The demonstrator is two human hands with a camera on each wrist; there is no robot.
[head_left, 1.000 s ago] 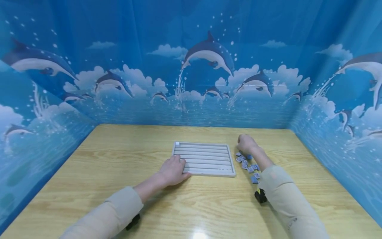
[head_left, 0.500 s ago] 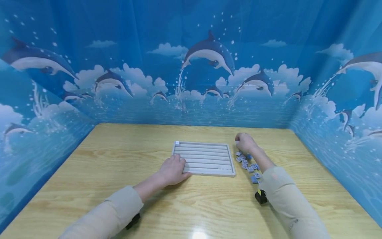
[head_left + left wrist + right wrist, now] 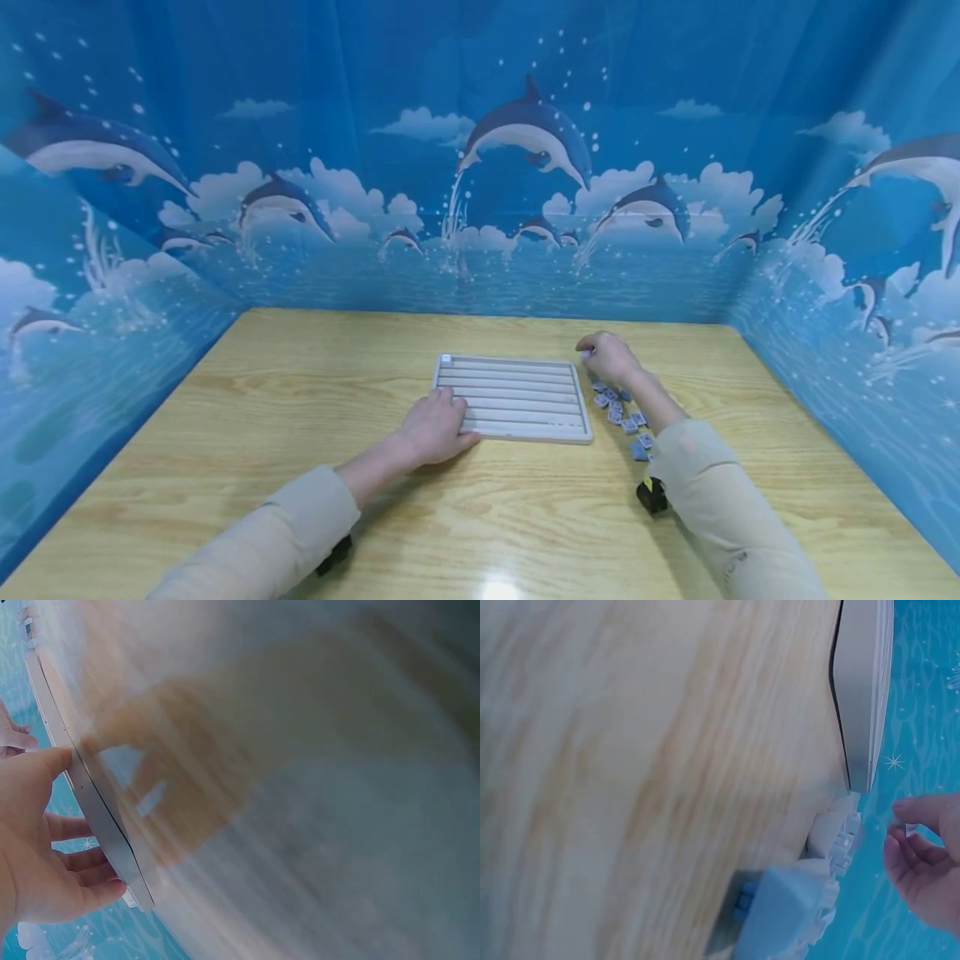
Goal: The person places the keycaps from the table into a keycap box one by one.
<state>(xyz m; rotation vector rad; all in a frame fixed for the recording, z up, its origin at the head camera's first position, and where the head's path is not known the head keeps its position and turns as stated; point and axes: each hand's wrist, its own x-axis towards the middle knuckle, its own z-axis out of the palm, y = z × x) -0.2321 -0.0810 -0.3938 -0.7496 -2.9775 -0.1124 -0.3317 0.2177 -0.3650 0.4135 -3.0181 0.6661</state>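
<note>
A light grey grooved tray lies flat on the table, with one small white tile at its far left corner. My left hand holds the tray's near left corner; in the left wrist view its thumb and fingertips touch the edge. My right hand is raised just beyond the tray's far right corner. Between thumb and fingers it pinches a small pale tile, mostly hidden by the fingers in the right wrist view. Below that hand lie several loose blue-and-white tiles.
The wooden table is enclosed by a blue dolphin-print curtain at the back and sides. Loose tiles trail from the tray's right side toward the right sleeve. A black wrist device hangs under that sleeve.
My right hand has lifted from the far end of the loose tiles and moved left toward the tray, carrying a small tile. The left hand and the tray stay put.
</note>
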